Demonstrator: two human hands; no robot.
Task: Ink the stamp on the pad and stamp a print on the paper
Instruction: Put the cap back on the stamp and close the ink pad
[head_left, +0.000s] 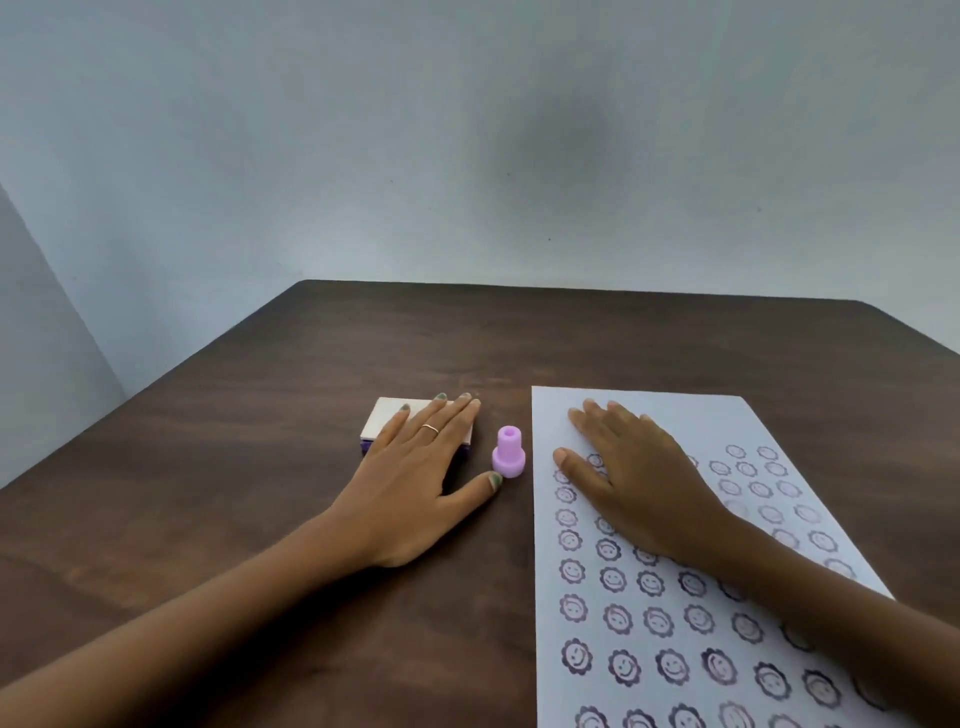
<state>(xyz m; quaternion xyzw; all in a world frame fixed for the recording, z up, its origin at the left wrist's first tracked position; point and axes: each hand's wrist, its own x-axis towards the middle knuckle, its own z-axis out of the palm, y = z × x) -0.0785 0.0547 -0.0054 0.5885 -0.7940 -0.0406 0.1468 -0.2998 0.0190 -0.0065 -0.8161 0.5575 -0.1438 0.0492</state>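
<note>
From the head camera, a dark wooden table (260, 493) ran back to a plain pale wall (467, 156), and little else stood around the work. A white sheet of paper (649, 410) lay along the table's right side, reaching toward the near edge, most of it already covered in rows of purple smiling flower prints (576, 657); only the strip by its far edge was bare. The right hand (634, 478) lay flat on that far part of the sheet, palm down, fingers stretched and slightly spread, gripping nothing, and the forearm crossed several prints and hid them. Left of the paper, toward the middle of the table, sat the ink pad (384, 421), a small box with a pale top and a purple side, its lid looking closed. The left hand (415, 478) rested flat over the pad's right half, fingers extended across it, a thin ring (430, 428) on one finger, holding nothing. The pink stamp (508, 453) stood upright on the bare wood in the gap between pad and paper, just beside the paper's left edge. The left thumb's tip lay right at the stamp's base, close enough that I could not tell whether it touched; the right thumb pointed toward it from across the paper's edge, apart from it.
</note>
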